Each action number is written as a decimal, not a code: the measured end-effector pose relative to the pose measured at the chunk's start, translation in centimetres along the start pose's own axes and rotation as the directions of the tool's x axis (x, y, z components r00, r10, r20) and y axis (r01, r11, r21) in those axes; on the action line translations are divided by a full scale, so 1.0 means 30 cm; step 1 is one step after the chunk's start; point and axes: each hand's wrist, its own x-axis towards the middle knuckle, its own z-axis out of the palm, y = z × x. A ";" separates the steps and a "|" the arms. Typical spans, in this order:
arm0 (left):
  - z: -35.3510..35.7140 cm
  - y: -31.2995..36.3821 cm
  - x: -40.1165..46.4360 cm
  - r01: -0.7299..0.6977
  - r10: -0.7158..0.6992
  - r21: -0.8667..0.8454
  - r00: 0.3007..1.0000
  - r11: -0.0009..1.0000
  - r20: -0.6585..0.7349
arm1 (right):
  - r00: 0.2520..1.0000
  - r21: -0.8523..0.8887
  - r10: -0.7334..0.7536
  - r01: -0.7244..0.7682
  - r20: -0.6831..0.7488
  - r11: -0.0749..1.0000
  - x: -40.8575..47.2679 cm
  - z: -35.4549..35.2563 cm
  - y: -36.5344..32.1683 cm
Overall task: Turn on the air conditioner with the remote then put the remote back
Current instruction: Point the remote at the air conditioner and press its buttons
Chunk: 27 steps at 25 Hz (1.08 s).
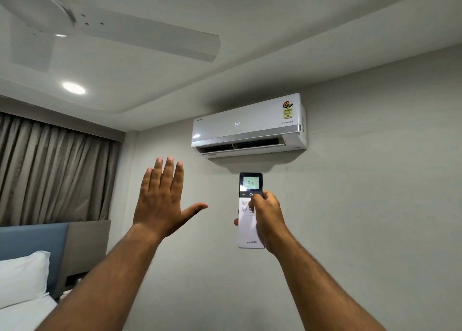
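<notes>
Remote stands upright in the right hand, fingers wrapped round its right edge and back, thumb pressed on the buttons just below the lit screen that reads 24. It is raised toward the air conditioner high on the wall, whose front panel also shows 24 and whose bottom flap is open. The left hand hovers beside the remote, apart from it, flat and empty with fingers spread.
</notes>
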 end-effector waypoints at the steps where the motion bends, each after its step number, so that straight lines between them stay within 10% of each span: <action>1: 0.001 -0.001 0.000 -0.001 0.001 -0.001 1.000 1.000 0.001 | 1.000 0.000 0.000 0.000 0.002 1.000 0.000 0.000 0.000; 27: 0.028 0.027 -0.012 -0.020 0.021 -0.030 0.999 0.999 0.041 | 1.000 0.008 0.021 -0.021 -0.012 1.000 0.013 -0.023 0.026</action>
